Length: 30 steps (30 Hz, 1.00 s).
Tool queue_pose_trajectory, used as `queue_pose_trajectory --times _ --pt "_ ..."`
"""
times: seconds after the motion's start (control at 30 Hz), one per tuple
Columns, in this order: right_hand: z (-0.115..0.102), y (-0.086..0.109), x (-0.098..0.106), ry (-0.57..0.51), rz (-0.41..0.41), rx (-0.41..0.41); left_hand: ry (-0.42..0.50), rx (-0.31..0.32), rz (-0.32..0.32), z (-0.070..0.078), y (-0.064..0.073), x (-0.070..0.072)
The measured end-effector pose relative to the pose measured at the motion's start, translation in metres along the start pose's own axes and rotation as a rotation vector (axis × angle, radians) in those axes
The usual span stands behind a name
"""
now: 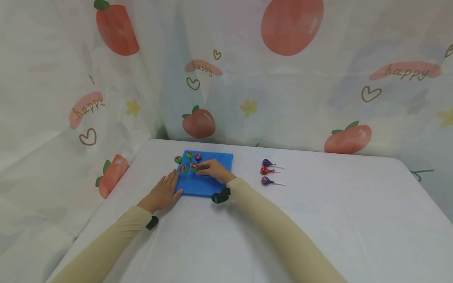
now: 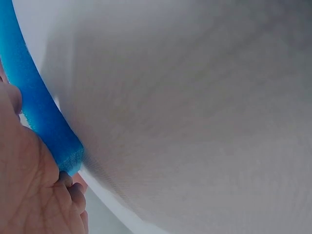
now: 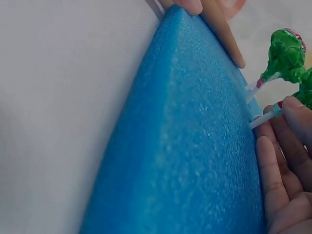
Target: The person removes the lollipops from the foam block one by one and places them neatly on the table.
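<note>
A blue foam board (image 1: 198, 186) lies on the table, with several wrapped lollipops standing in its back left part, such as a green one (image 1: 178, 159) and a purple one (image 1: 198, 157). With thumb and fingers, my right hand (image 1: 215, 170) pinches a green-wrapped lollipop (image 1: 194, 167) just below its head. In the right wrist view, the white stick (image 3: 263, 120) of that lollipop meets the board's top, beside another green lollipop (image 3: 285, 56). My left hand (image 1: 162, 194) rests against the board's left edge, fingers straight and thumb spread at the near corner; its palm (image 2: 29, 180) touches the foam.
To the right of the board, a purple lollipop (image 1: 267, 162), a red one (image 1: 267, 170) and another purple one (image 1: 266, 181) lie in a column on the white tablecloth (image 1: 339, 212). A fruit-patterned curtain (image 1: 283, 90) hangs behind and to the left.
</note>
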State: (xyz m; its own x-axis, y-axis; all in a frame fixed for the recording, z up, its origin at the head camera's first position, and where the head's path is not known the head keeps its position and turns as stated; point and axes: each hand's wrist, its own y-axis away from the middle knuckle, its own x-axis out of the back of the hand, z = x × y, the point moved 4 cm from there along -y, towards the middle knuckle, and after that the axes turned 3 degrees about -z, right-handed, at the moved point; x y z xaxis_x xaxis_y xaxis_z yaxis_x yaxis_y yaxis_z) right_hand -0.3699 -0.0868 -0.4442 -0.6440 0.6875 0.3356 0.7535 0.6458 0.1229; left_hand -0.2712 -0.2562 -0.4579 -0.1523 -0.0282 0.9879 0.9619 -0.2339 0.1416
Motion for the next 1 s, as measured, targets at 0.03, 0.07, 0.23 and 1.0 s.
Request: queue_pose_trajectory --times 0.03,0.07,0.23,1.0 --pt "0.000 0.000 -0.001 0.009 0.006 0.003 -0.001 -0.002 0.002 0.000 0.000 0.000" --pt "-0.001 -0.001 -0.001 0.015 0.012 0.002 -0.004 -0.002 0.004 0.000 0.000 0.001" --pt "0.000 -0.004 -0.003 0.024 0.035 0.010 -0.006 -0.007 0.011 0.001 0.002 0.002" --pt "0.011 -0.004 -0.002 -0.113 0.023 0.026 -0.004 0.008 0.003 0.000 0.002 0.002"
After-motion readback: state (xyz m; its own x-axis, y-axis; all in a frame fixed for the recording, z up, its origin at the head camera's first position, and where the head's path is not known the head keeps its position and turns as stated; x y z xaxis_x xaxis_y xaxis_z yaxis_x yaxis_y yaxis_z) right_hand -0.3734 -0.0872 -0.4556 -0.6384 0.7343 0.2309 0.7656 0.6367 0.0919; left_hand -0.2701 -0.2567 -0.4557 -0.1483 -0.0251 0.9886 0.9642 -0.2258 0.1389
